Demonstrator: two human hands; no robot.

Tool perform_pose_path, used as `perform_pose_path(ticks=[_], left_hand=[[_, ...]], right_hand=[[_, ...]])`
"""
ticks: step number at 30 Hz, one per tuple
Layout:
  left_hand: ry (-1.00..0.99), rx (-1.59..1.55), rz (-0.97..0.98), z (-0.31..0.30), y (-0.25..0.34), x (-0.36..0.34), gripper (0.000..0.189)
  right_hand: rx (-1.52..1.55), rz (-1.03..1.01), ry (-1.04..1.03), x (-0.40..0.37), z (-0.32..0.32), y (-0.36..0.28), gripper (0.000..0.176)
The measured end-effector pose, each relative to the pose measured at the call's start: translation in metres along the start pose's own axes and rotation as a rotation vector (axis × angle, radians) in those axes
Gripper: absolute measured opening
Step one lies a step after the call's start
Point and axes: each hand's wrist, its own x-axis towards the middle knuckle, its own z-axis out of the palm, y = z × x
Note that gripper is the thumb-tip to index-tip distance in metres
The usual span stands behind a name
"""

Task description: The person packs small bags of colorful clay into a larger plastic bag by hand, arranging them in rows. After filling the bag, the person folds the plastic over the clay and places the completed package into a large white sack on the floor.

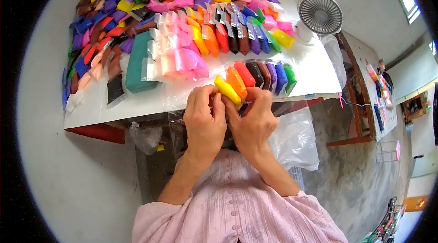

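My left hand (204, 117) and my right hand (253, 122) meet at the near edge of a white table (315, 71), both gripping the near end of a row of small colour packets (258, 76). The row runs yellow, orange, red, brown, purple, blue, green, and looks wrapped in clear film. My fingers pinch at the yellow packet (226, 89). Just beyond lies a longer row of packets (219, 37) in pink, orange, red, brown, purple and green, with a teal block (138, 62) at its left end.
A large heap of loose coloured packets (137, 1) covers the far and left part of the table. A small white fan (319, 14) stands at the right. A clear plastic bag (294, 140) hangs below the table edge. Shelves of goods (381, 87) stand further right.
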Motion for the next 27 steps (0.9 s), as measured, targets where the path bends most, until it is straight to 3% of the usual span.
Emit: perform_pose_path(ticks=[5,10,12,18,21,27], left_hand=[[-0.020,-0.166,-0.047,0.002,-0.012,-0.002,0.017],[-0.057,-0.126,0.047,0.005,-0.014,-0.002,0.028],[-0.069,-0.053,0.106,0.005,-0.014,-0.001,0.032],[-0.153,-0.160,-0.036,-0.004,-0.008,-0.001,0.038],[-0.115,-0.077,0.069,0.000,-0.013,-0.003,0.040],[-0.145,-0.035,0.071,-0.002,-0.009,0.000,0.038]], right_hand=[[0.186,0.082,-0.008,-0.004,0.003,-0.002,0.043],[0.027,-0.079,-0.093,-0.003,-0.005,-0.003,0.022],[0.038,-0.080,-0.109,-0.001,-0.002,-0.002,0.022],[0.078,-0.056,-0.155,0.002,-0.005,-0.003,0.022],[0.139,-0.049,-0.229,0.006,-0.004,0.001,0.022],[0.264,-0.101,-0.385,0.029,-0.037,-0.001,0.021]])
